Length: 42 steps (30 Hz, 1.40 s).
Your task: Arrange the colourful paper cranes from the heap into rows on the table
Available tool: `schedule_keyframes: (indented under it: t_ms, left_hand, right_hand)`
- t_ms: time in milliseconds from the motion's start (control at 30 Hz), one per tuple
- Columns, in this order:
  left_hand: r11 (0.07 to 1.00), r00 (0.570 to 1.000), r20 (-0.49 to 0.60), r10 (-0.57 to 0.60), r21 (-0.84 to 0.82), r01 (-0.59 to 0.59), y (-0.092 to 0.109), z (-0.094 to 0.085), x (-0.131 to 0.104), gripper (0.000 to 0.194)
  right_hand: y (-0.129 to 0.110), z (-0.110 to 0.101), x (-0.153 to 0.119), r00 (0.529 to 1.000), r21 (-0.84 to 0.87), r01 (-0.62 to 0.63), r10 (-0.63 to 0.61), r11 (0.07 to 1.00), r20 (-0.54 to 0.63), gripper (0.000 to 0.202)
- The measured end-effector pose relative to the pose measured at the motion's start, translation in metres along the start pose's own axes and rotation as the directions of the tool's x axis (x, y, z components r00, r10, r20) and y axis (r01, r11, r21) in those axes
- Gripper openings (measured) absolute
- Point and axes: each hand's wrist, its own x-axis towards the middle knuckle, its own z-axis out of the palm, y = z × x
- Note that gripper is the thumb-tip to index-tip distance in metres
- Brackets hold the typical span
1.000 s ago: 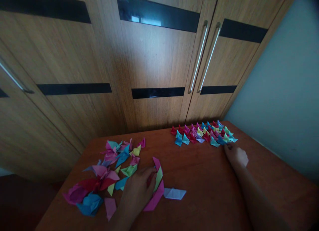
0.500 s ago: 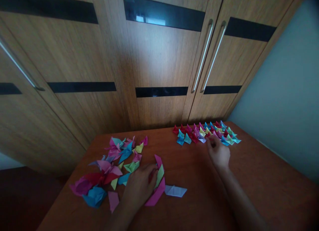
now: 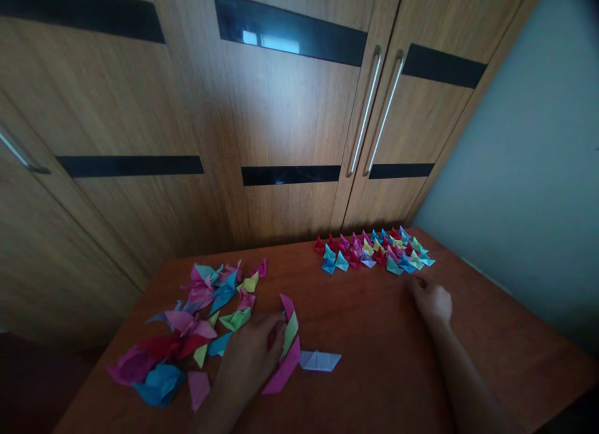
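My left hand (image 3: pixel 255 353) is curled over folded paper at the table's middle, its fingers closed on a green paper boat (image 3: pixel 291 334). Magenta folded paper (image 3: pixel 284 371) sticks out beside and below that boat. A flat white paper boat (image 3: pixel 320 361) lies just right of it. My right hand (image 3: pixel 431 301) hovers at the front right of a cluster of small origami boats (image 3: pixel 367 250). Its fingers are curled together and nothing shows in them. A teal paper boat (image 3: pixel 394 266) stands at the cluster's front row, left of those fingers.
Left of my left hand lies a loose pile of folded paper in pink, red, blue and green, including a blue piece (image 3: pixel 161 384) and a pink piece (image 3: pixel 199 389). The brown table (image 3: pixel 365 321) meets a wooden wardrobe (image 3: pixel 290 215) behind and a pale wall (image 3: pixel 515 203) at right.
My right hand has drawn back from the boat cluster, toward me and to the right, uncovering the teal boat. My left hand stays on the folded paper. The view has turned slightly right.
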Motion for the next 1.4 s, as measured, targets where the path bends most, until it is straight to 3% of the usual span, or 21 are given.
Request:
schedule_keyframes:
  t_ms: [233, 367, 433, 500, 600, 667, 800, 1033, 1233, 1400]
  left_hand:
    - [1.0, 1.0, 0.008, -0.004, 0.002, 0.004, -0.002, 0.0, 0.001, 0.023]
    - [1.0, 1.0, -0.023, -0.012, 0.019, 0.012, -0.002, -0.002, 0.001, 0.023]
    - [1.0, 0.998, -0.069, 0.007, 0.031, -0.005, -0.003, -0.005, 0.003, 0.022]
    - [0.997, 0.99, -0.138, 0.024, 0.07, -0.015, -0.004, -0.012, 0.007, 0.024]
    - [0.978, 0.974, -0.228, -0.003, 0.202, 0.05, -0.013, -0.028, 0.018, 0.03]
    - [0.946, 0.974, -0.218, -0.059, 0.3, 0.124, -0.021, -0.038, 0.027, 0.032]
    - [0.895, 0.977, -0.152, -0.147, 0.401, 0.197, -0.036, -0.046, 0.052, 0.026]
    - [0.852, 0.98, -0.106, -0.168, 0.485, 0.198, -0.038, -0.031, 0.085, 0.027]
    - [0.848, 0.981, -0.07, -0.183, 0.493, 0.193, -0.038, -0.027, 0.091, 0.027]
    - [0.891, 0.991, -0.05, -0.12, 0.435, 0.13, -0.032, -0.021, 0.089, 0.023]
  right_hand:
    - [-0.002, -0.001, -0.003, 1.0, 0.025, -0.018, 0.018, 1.0, -0.013, 0.042]
    - [-0.031, -0.001, -0.017, 0.984, 0.207, 0.161, -0.141, 0.965, -0.108, 0.039]
    - [-0.058, 0.003, -0.03, 0.955, 0.356, 0.298, -0.276, 0.886, -0.112, 0.039]
    - [-0.087, 0.013, -0.046, 0.906, 0.487, 0.385, -0.422, 0.784, -0.037, 0.038]
    - [-0.119, 0.032, -0.073, 0.806, 0.598, 0.423, -0.584, 0.681, 0.096, 0.034]
    - [-0.128, 0.044, -0.088, 0.78, 0.608, 0.433, -0.614, 0.666, 0.118, 0.031]
    - [-0.125, 0.053, -0.102, 0.766, 0.617, 0.453, -0.635, 0.644, 0.099, 0.027]
    - [-0.119, 0.049, -0.102, 0.743, 0.661, 0.466, -0.665, 0.588, 0.068, 0.028]
    - [-0.118, 0.052, -0.103, 0.729, 0.667, 0.479, -0.682, 0.571, 0.059, 0.027]
    - [-0.119, 0.05, -0.104, 0.719, 0.664, 0.482, -0.691, 0.571, 0.073, 0.027]
